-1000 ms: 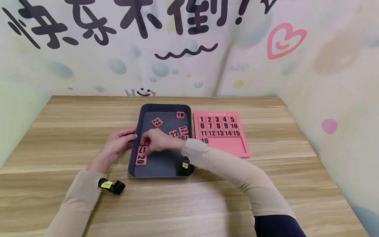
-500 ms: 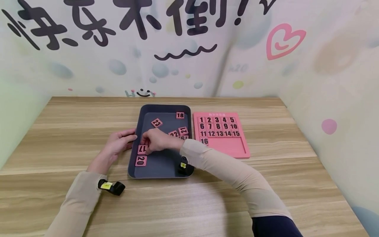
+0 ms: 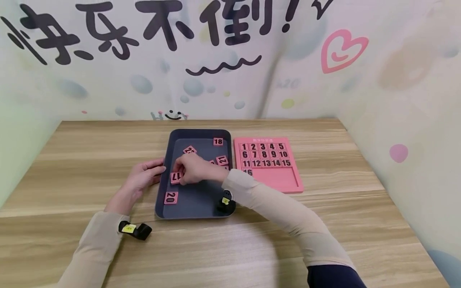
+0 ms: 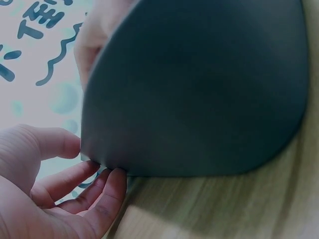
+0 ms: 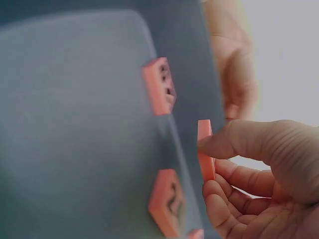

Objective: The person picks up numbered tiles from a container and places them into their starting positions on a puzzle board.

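Note:
My right hand pinches a pink number tile marked 17 between thumb and fingers, over the left part of a dark grey tray. In the right wrist view this tile is seen edge-on, raised off the tray floor. My left hand holds the tray's left edge; the left wrist view has the thumb at the rim and the fingertips against the outer wall. Tile 20 lies below tile 17. Tile 23, partly covered by the right hand, lies farther back.
Tile 18 sits at the tray's back right, with tile 21 and others partly hidden by the right wrist. Right of the tray lies a pink number board, filled in order from 1 to 16. A printed wall stands behind the wooden table.
Tile 17 has come up from beside tile 20 and shifted slightly right and away, pinched in the right hand. The left hand stays at the tray's edge.

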Tool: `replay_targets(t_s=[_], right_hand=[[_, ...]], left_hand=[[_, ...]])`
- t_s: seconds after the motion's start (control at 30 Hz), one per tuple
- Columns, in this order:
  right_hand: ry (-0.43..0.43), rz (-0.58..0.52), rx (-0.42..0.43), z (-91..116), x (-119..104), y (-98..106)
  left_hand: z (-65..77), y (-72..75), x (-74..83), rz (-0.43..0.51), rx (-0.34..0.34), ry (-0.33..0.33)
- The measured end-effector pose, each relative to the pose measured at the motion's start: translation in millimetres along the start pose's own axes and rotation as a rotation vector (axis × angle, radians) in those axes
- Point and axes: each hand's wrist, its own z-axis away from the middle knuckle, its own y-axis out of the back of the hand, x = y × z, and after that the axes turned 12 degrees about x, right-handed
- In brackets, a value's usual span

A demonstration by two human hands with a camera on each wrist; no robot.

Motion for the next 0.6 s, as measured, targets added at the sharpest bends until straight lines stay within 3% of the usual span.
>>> replay_targets(t_s=[0.33,0.6], right_hand=[[0.018,-0.083,0.122,31.1,8.6,29.1],[0.006,-0.103,0.217,62.8,32.2,51.2]], left_hand=[[-0.8,-0.7,-4.4,-0.012,0.015,0.012],[-1.9,-2.3,-2.3,-0.02,0.014,0.012]])
